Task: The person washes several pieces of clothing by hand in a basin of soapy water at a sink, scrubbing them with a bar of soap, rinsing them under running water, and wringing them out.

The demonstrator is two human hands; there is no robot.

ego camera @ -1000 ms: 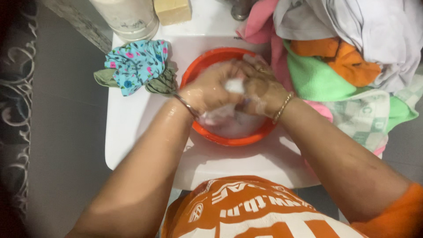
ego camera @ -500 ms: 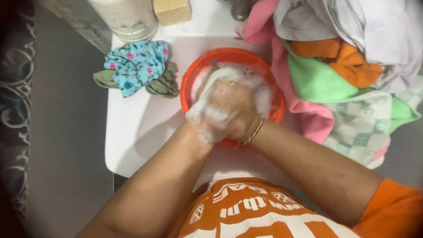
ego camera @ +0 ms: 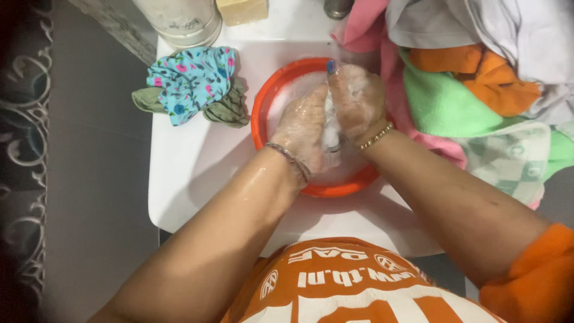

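Note:
An orange round basin (ego camera: 272,96) with soapy water sits on a white sink top (ego camera: 191,167). Both my hands are inside it, covered in foam. My left hand (ego camera: 304,128) and my right hand (ego camera: 357,101) press together on a small white soapy cloth (ego camera: 330,122), which shows only as a strip between the palms. Each wrist wears a thin bangle.
A blue floral cloth (ego camera: 192,81) lies on an olive cloth (ego camera: 230,107) left of the basin. A heap of pink, green, orange and white laundry (ego camera: 478,78) fills the right side. A pale jar (ego camera: 179,18), a soap bar (ego camera: 242,9) and a tap base (ego camera: 338,7) stand at the back.
My hands have shifted from the basin's near left side towards its far right, still rubbing the soapy cloth. The long white fold seen half a second ago is now bunched between my palms.

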